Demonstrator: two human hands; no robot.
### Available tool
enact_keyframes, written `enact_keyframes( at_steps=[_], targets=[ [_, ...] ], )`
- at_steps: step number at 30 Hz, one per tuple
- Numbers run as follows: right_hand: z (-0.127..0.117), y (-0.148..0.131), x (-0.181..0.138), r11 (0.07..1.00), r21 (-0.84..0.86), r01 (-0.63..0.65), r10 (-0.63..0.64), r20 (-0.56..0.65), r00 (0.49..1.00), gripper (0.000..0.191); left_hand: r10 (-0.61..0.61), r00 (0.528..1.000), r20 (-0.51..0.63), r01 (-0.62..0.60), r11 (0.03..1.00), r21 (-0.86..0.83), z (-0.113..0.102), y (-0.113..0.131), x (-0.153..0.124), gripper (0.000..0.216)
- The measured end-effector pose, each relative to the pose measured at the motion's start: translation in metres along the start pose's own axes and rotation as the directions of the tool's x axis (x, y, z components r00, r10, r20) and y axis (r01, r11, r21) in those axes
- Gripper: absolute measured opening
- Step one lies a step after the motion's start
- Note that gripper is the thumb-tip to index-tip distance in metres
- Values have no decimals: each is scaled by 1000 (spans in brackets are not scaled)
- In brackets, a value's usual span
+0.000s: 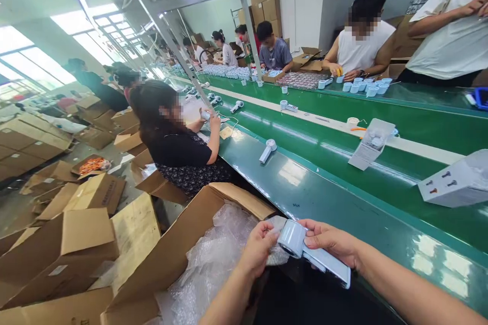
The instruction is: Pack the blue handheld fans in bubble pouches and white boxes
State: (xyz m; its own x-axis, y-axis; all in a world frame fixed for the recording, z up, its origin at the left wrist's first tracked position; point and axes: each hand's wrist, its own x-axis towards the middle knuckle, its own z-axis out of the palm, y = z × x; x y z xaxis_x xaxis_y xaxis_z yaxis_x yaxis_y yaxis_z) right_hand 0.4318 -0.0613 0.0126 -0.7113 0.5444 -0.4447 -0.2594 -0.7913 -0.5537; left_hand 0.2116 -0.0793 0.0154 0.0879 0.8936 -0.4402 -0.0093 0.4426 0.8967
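My right hand [332, 244] grips a pale blue handheld fan [305, 251] by its handle, holding it over the near edge of the green conveyor table [343, 203]. My left hand [258, 250] pinches a piece of clear bubble wrap [275, 253] against the fan's round head. Both hands sit close together just right of an open cardboard box [179, 249] filled with bubble wrap [213, 259].
Another pale blue fan [267, 151] lies on the belt further along. A white packaging card [370, 143] and a white box [455, 180] rest to the right. A seated person [177, 150] works on my side; others sit across. Several cardboard boxes [76, 244] crowd the floor left.
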Motion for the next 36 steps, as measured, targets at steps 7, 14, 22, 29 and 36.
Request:
enact_keyframes(
  at_steps=[7, 14, 22, 29, 36],
  targets=[
    [-24, 22, -19, 984, -174, 35, -70, -202, 977, 59, 469, 882, 46, -328, 540, 775, 28, 7, -11, 15],
    [-29, 34, -30, 991, -89, 98, -117, -250, 961, 55, 636, 667, 388, -609, 166, 776, 50, 5, -6, 20],
    [-30, 43, -22, 976, -138, 171, -217, -493, 842, 39, 479, 762, 436, -632, 402, 663, 91, -11, -31, 20],
    [-38, 50, -46, 932, -361, 48, -230, -481, 846, 31, 254, 961, 105, -268, 785, 559, 102, -4, -22, 17],
    [-28, 9, -125, 622, -782, -26, -219, -206, 954, 39, 121, 990, 72, -140, 901, 410, 96, 25, -42, 19]
  ],
)
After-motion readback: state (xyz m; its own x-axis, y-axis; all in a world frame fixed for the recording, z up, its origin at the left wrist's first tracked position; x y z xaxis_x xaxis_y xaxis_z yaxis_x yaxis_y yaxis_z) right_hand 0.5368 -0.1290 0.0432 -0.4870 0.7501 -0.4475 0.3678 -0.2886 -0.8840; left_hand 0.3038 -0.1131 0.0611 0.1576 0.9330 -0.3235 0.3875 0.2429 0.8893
